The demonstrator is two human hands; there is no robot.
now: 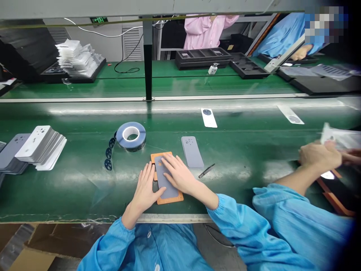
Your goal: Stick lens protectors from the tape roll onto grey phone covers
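The grey plate (170, 192) points forward, slightly left, under the spread right hand (182, 177); the spread left hand (144, 191) touches its left edge

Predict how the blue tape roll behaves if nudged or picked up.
The blue tape roll lies on its flat side, wide and low, so a nudge would probably slide it rather than tip it. Its round rim suggests it could roll if stood on edge. The trailing strip of dark stickers curves away and looks thin, so it would likely flex and drag along when lifted.
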